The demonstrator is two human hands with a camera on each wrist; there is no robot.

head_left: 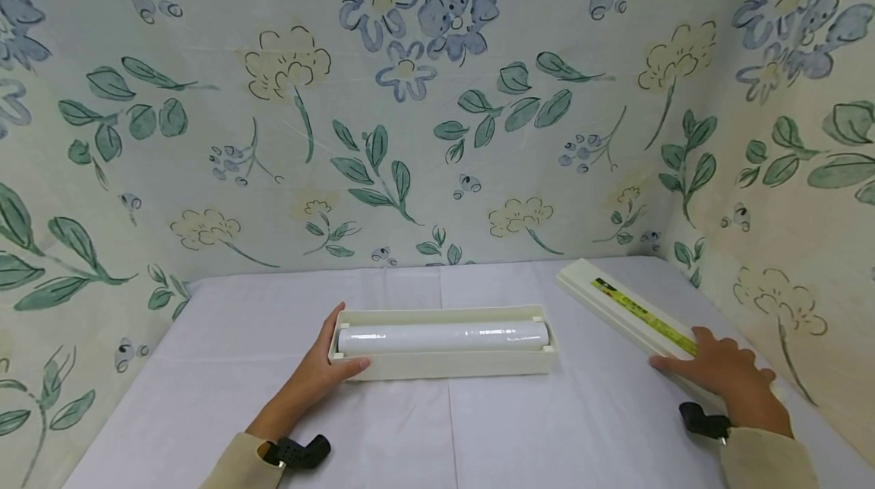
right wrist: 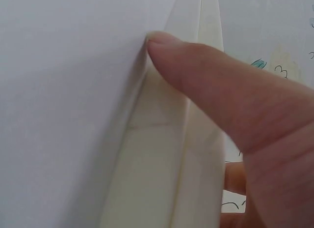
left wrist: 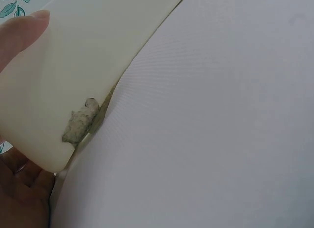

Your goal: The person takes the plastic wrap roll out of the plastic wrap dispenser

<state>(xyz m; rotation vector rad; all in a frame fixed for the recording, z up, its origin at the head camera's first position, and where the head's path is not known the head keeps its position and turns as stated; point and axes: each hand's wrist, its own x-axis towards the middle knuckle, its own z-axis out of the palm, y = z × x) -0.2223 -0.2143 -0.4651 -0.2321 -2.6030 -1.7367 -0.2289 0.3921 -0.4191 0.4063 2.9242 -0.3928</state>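
A long cream plastic box point(head_left: 444, 364) lies open-topped in the middle of the white table, with a shiny white roll point(head_left: 444, 336) inside. My left hand point(head_left: 333, 361) grips the box's left end, thumb on the near wall and fingers at the far side. In the left wrist view, a greyish lump point(left wrist: 81, 122) sticks to the box wall near its bottom corner. To the right, a cream lid point(head_left: 581, 276) with a yellow label point(head_left: 642, 314) lies slanted. My right hand point(head_left: 731, 375) holds its near end, thumb point(right wrist: 196, 66) along one side and fingers across the other.
A white cloth point(head_left: 410, 436) with fold creases covers the table. Flower-patterned fabric point(head_left: 410, 170) hangs behind and along both sides. Black wrist-worn devices point(head_left: 298, 452) sit at both cuffs.
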